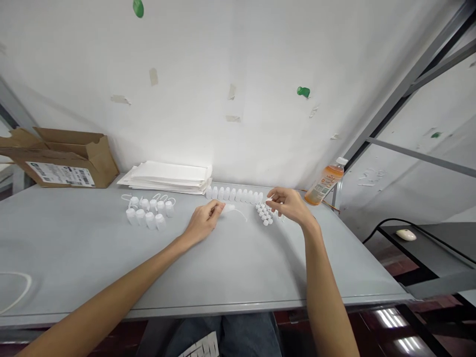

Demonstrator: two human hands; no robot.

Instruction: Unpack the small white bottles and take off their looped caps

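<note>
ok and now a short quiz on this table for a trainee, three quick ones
1. Multiple choice: which of these is closest to the right hand on the grey table?
A. a clear plastic bottle of orange drink
B. a brown cardboard box
C. a white computer mouse

2. True or false: the white plastic bottles with loop tethers stand to the left of the left hand.

3. Short answer: what lies against the wall just behind those tethered bottles?

Key:
1. A
2. True
3. a stack of flat white paper
</note>
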